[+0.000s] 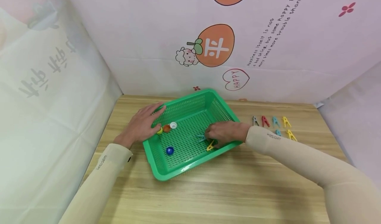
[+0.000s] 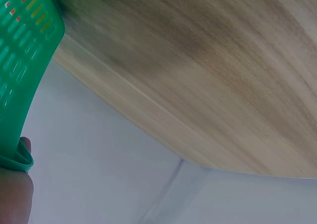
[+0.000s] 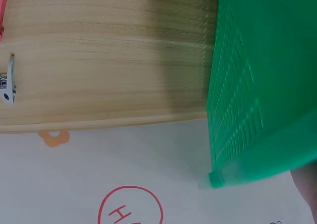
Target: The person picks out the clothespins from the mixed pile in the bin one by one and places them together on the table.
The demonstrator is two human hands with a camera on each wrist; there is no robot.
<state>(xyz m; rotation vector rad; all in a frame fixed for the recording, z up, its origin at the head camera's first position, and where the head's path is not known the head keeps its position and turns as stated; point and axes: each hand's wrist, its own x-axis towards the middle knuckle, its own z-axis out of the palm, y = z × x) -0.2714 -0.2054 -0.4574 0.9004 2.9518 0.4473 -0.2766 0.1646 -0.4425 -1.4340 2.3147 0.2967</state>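
A green plastic basket (image 1: pixel 154 166) with perforated walls stands on the wooden table. At its left end my left hand (image 1: pixel 141 123) holds the rim, thumb over the inner side; in the left wrist view a fingertip (image 2: pixel 26 143) shows past the rim. My right hand (image 1: pixel 223 133) reaches down inside, its fingertips mostly hidden. A blue clothespin (image 1: pixel 201 138) pokes out beside those fingers, and a yellow clothespin (image 1: pixel 210 146) lies just below them; whether either is pinched cannot be seen.
Inside the basket are yellow (image 1: pixel 159 130), orange (image 1: pixel 166 128), white (image 1: pixel 173 125) and blue bottle caps (image 1: pixel 170 150). Right of it, several clothespins lie in rows, including a red clothespin (image 1: pixel 265 121) and a yellow clothespin (image 1: pixel 290 135). A printed cloth wall (image 1: pixel 148 75) stands behind the table.
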